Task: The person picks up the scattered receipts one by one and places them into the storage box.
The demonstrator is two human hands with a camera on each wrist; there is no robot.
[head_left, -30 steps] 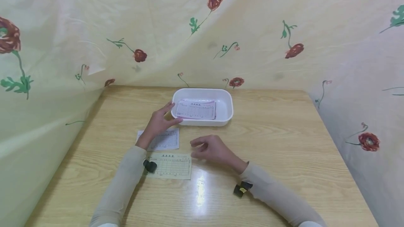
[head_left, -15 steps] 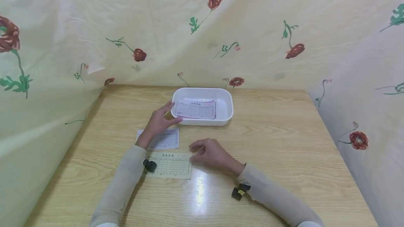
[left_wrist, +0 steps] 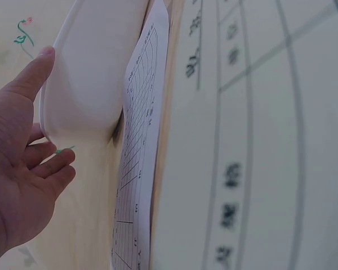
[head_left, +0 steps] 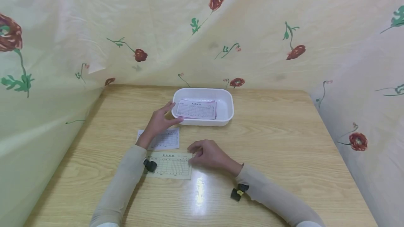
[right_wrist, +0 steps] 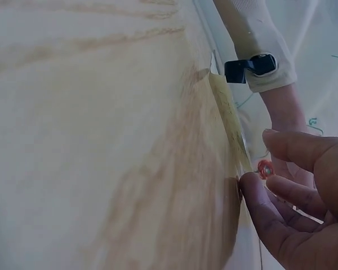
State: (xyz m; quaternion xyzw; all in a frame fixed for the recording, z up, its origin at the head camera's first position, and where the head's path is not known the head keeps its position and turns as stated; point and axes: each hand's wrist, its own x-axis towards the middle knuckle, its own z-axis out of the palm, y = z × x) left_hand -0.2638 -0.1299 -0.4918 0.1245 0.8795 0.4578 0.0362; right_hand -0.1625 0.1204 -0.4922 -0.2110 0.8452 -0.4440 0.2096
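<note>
A white plastic tray stands near the table's back edge with several printed slips inside. At its left end, my left hand touches the rim, thumb and fingers spread around the corner. A white printed slip lies partly under my left wrist. Nearer me is a yellowish printed slip, its left end hidden by the left sleeve. My right hand is at its upper right edge. In the right wrist view one fingertip meets the slip's slightly raised edge; another finger stays apart.
Light wood table surrounds the tray and slips. Pale flowered cloth hangs behind and on both sides. Each forearm wears a small black strapped device, such as the one on the right forearm.
My right hand has shifted slightly left and toward me along the yellowish slip's right edge. The left hand, tray and slips have stayed in place.
</note>
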